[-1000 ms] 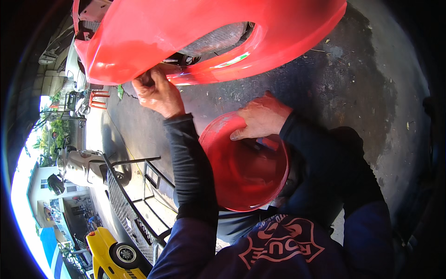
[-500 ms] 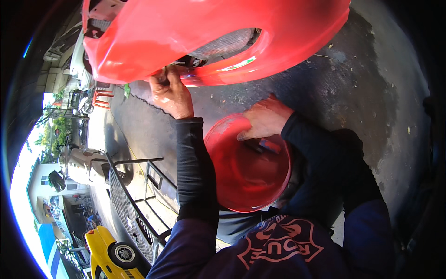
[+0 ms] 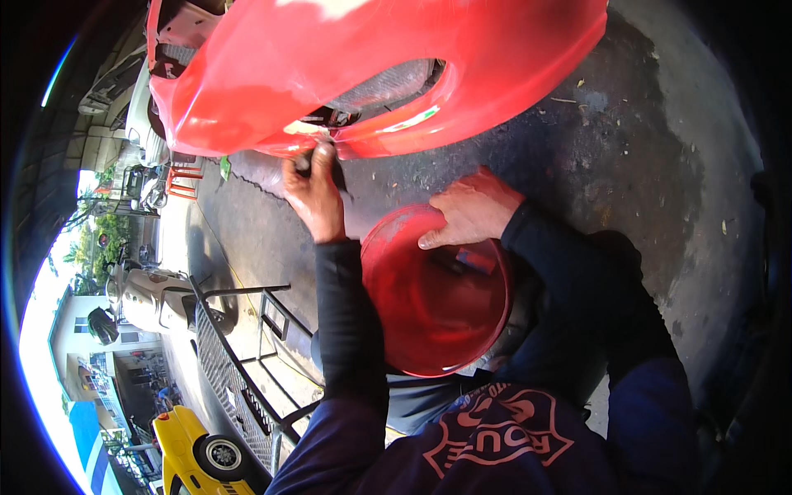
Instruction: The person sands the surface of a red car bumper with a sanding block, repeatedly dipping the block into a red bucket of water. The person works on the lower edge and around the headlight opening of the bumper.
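Across the top is a glossy red car bumper (image 3: 511, 62) with an oval opening backed by mesh. At its lower edge, my left hand (image 3: 313, 198) is closed in a pinch on a thin dark piece, perhaps a sheet or rag (image 3: 339, 175); its kind is unclear. Fingertips and piece are at or very near the bumper's edge. My right hand (image 3: 474, 209) grips the far rim of a red bucket (image 3: 392, 318), thumb inside and fingers outside. The bucket is tilted with its mouth toward me. A dark item with blue and red parts lies inside, partly in shadow.
A black metal mesh frame (image 3: 235, 379) stands at the left. Beyond it are a yellow toy-like car (image 3: 183, 441), a pale motor scooter (image 3: 148, 297) and a red stool (image 3: 183, 181). Dark, wet-looking concrete floor (image 3: 594, 157) spreads to the right.
My left hand has drawn back slightly toward me and right along the bumper's edge, and the dark piece shows more. The right hand keeps its grip on the bucket.
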Demonstrator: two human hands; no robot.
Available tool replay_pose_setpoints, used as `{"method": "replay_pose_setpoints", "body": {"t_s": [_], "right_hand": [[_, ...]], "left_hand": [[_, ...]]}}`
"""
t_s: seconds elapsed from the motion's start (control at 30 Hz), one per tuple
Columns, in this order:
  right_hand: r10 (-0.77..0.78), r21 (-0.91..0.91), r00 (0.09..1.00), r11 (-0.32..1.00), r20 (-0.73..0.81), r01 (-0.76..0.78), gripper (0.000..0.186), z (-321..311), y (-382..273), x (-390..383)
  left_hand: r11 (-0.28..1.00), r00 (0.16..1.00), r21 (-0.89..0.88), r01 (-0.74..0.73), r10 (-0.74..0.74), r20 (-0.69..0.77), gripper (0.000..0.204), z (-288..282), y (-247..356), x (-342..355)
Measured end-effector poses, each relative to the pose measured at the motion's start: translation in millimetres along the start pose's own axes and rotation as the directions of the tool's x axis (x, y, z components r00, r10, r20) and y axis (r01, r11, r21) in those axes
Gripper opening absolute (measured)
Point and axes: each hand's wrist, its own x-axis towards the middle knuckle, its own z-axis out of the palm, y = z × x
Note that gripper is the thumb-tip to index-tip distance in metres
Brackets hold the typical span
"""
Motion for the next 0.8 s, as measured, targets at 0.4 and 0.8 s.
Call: {"method": "replay_pose_setpoints", "body": {"t_s": [0.4, 0.8], "right_hand": [[0.105, -0.043, 0.977, 0.994, 0.186, -0.099, 0.069, -9.3, -1.1, 7.8], [0.146, -0.080, 0.963, 0.988, 0.226, -0.131, 0.063, 7.7, 2.4, 24.5]], "left_hand": [[0.836, -0.455, 0.543, -0.075, -0.513, 0.727, 0.026, 4.1, -137.1, -265.4], [0.891, -0.298, 0.429, -0.147, -0.453, 0.840, 0.028, -28.8, -130.1, -208.9]]}}
